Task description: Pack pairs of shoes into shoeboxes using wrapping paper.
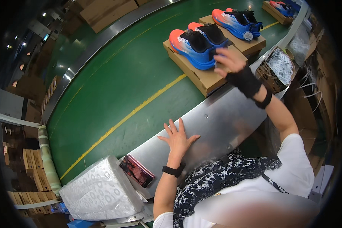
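My left hand (pixel 177 142) rests flat with spread fingers on the metal ledge (pixel 224 114) beside the green belt, holding nothing. A black glove without fingertips covers part of my right hand (pixel 231 62), which is raised at the heel end of a pair of sneakers (pixel 201 51). Its fingers are stretched and apart; whether they touch the shoe I cannot tell. Those sneakers, orange-red at the toes, blue below and black at the collar, sit on a brown shoe box (pixel 195 78). Farther back stands a like pair (pixel 237 26) with a round tag, on another box (pixel 254 46).
A third pair (pixel 282 8) lies at the far right on the green conveyor belt (pixel 114 87). An open carton of white paper slips (pixel 281 68) stands beside the ledge. Near left are a wrapped white pack (pixel 102 190) and a dark red flat item (pixel 136 171).
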The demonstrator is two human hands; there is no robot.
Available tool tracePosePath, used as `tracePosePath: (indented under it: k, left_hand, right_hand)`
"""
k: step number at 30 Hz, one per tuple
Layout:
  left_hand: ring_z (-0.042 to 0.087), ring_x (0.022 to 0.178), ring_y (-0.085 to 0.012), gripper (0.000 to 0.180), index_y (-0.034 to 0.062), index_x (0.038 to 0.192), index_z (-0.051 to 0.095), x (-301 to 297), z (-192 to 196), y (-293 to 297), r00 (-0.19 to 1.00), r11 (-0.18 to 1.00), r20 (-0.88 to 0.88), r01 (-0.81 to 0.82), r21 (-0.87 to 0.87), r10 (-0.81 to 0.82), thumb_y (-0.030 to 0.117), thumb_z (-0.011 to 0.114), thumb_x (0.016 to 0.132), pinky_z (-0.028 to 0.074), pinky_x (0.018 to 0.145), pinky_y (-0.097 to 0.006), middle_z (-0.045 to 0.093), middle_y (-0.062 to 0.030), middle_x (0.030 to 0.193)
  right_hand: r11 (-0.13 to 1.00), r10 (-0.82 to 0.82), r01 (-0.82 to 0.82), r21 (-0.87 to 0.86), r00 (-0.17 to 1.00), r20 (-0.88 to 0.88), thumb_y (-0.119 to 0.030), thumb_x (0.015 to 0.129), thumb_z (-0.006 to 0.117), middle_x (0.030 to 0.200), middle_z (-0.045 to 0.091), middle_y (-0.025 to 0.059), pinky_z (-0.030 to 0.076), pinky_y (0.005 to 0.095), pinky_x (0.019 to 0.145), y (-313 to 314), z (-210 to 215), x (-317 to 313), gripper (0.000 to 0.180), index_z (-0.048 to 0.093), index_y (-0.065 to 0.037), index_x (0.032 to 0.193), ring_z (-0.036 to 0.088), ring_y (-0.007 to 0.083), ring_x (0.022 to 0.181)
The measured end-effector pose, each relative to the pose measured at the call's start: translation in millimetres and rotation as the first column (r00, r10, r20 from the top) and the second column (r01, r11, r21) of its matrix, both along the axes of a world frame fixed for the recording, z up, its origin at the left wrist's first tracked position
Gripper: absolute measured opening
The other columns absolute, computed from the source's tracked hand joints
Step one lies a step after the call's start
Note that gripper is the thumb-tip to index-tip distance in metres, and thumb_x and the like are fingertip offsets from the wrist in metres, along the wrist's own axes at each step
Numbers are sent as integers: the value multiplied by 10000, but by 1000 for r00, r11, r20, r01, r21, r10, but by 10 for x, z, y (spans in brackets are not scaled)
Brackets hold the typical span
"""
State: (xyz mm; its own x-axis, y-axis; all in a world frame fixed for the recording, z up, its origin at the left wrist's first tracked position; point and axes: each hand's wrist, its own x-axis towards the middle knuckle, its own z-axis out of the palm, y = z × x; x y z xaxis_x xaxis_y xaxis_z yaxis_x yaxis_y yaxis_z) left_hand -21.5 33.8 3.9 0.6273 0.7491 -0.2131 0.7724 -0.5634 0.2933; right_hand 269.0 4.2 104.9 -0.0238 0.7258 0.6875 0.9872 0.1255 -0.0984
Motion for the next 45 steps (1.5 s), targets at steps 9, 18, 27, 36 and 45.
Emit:
tracePosePath:
  k: [9,18,27,36,45]
  left_hand:
    - [117,1244,-436,976,66,1303,283,43,3,-4,999,1000,37,-13,10,13,588,660,570,86,831,-729,171,-247,1340]
    - [300,1186,-371,763,8,1248,354,-56,128,235,863,978,462,-170,-118,205,392,678,674,208,925,-571,317,-244,1277]
    - [574,880,-204,440,-50,1073,524,-110,1334,330,414,998,909,-31,61,-43,173,676,726,433,771,-287,606,-125,936]
    - [518,651,-52,282,-47,1039,559,-358,1108,233,206,909,886,-63,-411,415,101,591,801,424,599,-188,610,-41,771]
    - [475,1071,-307,514,-10,1133,503,-404,764,333,705,1000,710,5,-1,-3,310,632,752,401,861,-376,465,-262,1149]
  right_hand:
    - [690,-345,275,-670,938,30,-465,636,644,986,577,129,292,416,924,775,435,166,521,595,-98,1004,495,247,1017]
    - [900,20,40,-435,991,132,-458,564,687,671,578,42,352,329,763,320,556,-340,378,598,-102,651,541,199,730]
    - [728,470,-403,-554,882,-23,-544,581,637,569,547,89,351,357,792,-29,956,-1175,474,608,-75,643,557,246,636]
    - [594,552,-465,-656,829,-88,-530,593,640,589,557,107,375,334,748,50,928,-1402,492,617,-48,690,560,250,633]
    - [554,763,-598,-580,642,67,-415,438,664,803,550,146,345,450,807,-356,63,-1288,409,542,-58,597,507,278,777]
